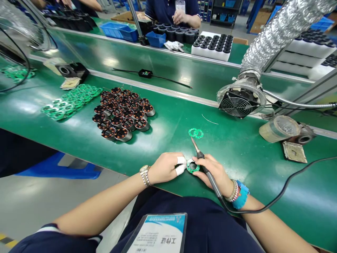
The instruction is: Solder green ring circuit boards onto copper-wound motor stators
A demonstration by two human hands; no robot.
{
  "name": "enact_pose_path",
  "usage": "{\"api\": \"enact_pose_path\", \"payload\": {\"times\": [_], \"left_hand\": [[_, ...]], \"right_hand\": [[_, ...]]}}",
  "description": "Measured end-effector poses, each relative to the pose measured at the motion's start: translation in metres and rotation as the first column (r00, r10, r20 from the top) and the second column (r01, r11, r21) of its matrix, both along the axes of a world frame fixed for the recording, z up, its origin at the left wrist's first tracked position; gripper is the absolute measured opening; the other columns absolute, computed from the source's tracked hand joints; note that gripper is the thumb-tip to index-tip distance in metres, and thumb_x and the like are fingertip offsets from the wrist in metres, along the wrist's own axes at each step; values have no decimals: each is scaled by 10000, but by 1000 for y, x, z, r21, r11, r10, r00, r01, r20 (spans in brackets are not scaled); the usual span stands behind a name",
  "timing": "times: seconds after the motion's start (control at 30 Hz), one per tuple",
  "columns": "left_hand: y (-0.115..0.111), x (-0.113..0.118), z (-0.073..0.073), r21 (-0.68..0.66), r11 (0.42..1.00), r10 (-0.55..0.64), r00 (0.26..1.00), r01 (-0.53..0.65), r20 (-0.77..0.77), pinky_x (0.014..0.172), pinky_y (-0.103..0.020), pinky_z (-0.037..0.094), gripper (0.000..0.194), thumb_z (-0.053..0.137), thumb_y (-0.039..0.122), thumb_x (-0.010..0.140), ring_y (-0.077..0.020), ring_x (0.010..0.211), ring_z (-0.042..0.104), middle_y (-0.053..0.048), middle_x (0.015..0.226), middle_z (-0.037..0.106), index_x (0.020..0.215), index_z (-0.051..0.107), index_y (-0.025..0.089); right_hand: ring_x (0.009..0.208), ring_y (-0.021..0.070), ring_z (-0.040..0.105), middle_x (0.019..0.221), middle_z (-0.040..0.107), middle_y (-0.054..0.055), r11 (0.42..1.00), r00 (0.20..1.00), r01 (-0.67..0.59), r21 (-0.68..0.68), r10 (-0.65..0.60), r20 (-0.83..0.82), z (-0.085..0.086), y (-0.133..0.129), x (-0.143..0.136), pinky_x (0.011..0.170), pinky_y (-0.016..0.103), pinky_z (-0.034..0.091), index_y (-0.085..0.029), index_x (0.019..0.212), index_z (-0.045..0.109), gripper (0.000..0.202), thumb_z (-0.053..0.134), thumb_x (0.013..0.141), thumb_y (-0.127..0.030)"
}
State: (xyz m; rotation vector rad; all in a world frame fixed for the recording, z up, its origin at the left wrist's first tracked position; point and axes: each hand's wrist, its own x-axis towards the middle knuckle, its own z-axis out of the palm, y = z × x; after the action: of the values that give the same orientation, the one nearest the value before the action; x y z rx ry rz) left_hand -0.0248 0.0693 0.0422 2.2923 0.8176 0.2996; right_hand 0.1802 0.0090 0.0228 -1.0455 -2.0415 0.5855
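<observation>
My left hand [167,167], with white covers on thumb and forefinger, pinches the left edge of a green ring-shaped circuit board [197,169]. On the board's right side are the thumb and forefinger of my right hand [214,172]. That same hand grips a soldering iron [210,178], its tip pointing up and away from the board. Just beyond the tip lie two thin green rings [199,134], overlapping on the green bench. Whether anything sits underneath the held board is hard to see.
Left of centre stand several motor stators [127,123] with copper windings. Past them lies a pile of green circuit boards [71,102]. A fan on a foil duct [238,104] stands at back right, near a plastic tub [279,129]. The iron's cord [276,202] trails right. A co-worker [171,12] sits opposite.
</observation>
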Motion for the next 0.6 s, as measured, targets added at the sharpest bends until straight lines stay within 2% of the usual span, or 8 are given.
{"api": "enact_pose_path", "payload": {"times": [0.03, 0.07, 0.1, 0.17, 0.2, 0.33, 0.5, 0.6], "left_hand": [[2, 4, 1, -220, 973, 77, 997, -70, 20, 560, -223, 393, 166, 468, 204, 745, -118, 583, 499, -14, 627, 552, 614, 558, 156], [3, 8, 1, -454, 878, 176, 984, -151, 15, 512, -215, 372, 144, 481, 203, 709, -109, 531, 484, -2, 573, 526, 586, 536, 153], [4, 12, 1, -650, 727, 274, 962, -219, -18, 461, -207, 344, 124, 483, 202, 677, -100, 477, 465, 10, 522, 499, 569, 516, 152], [4, 17, 0, -855, 428, 393, 912, -292, -115, 383, -195, 284, 99, 459, 207, 644, -91, 387, 424, 28, 447, 450, 564, 486, 154], [4, 17, -1, -886, 347, 417, 897, -307, -148, 362, -192, 267, 97, 446, 215, 643, -89, 363, 411, 34, 433, 437, 571, 476, 156], [-1, 7, 0, -932, 288, 409, 908, -220, -88, 372, -176, 323, 141, 518, 273, 690, -95, 447, 497, 12, 547, 514, 654, 519, 137], [0, -9, -4, -904, 409, 379, 924, -124, 45, 527, -197, 452, 211, 585, 331, 763, -93, 586, 563, -20, 712, 605, 798, 594, 123], [2, -5, -8, -898, 429, 373, 925, -98, 77, 605, -222, 472, 185, 609, 303, 758, -89, 583, 571, -20, 694, 632, 793, 593, 122]], "right_hand": [[885, 188, 573, 1046, 638, 91, 1000, 1000, -1, 0, 1, -1, 0, 0, 0, 768, 340, 505, -200, 1071, 512, 253, 581, 827, -208], [872, 187, 572, 1042, 639, 90, 1000, 1000, -3, 2, 3, -1, 0, 0, 0, 759, 337, 504, -200, 1069, 512, 252, 582, 827, -208], [859, 186, 568, 1034, 642, 89, 1000, 1000, -3, 4, 3, 0, 0, 0, 0, 752, 334, 503, -199, 1066, 512, 251, 584, 826, -207], [840, 181, 558, 1020, 647, 84, 1000, 1000, -3, 5, 3, 2, -1, 0, 0, 744, 328, 499, -197, 1060, 512, 250, 589, 823, -204], [836, 179, 553, 1017, 649, 82, 1000, 1000, -3, 4, 3, 3, -1, 0, 0, 743, 324, 497, -196, 1058, 511, 249, 590, 822, -203], [847, 178, 547, 1045, 643, 80, 1000, 1000, -8, -3, 8, 0, -3, 0, 1, 750, 326, 493, -196, 1065, 507, 252, 585, 825, -203], [869, 183, 551, 1070, 636, 81, 1000, 1000, -21, -20, 21, -23, -3, 0, 1, 766, 334, 489, -196, 1071, 503, 266, 593, 820, -191], [878, 181, 543, 1077, 634, 81, 1000, 999, -21, -22, 20, -25, -3, 0, 1, 775, 333, 483, -193, 1075, 502, 267, 589, 823, -190]]}}
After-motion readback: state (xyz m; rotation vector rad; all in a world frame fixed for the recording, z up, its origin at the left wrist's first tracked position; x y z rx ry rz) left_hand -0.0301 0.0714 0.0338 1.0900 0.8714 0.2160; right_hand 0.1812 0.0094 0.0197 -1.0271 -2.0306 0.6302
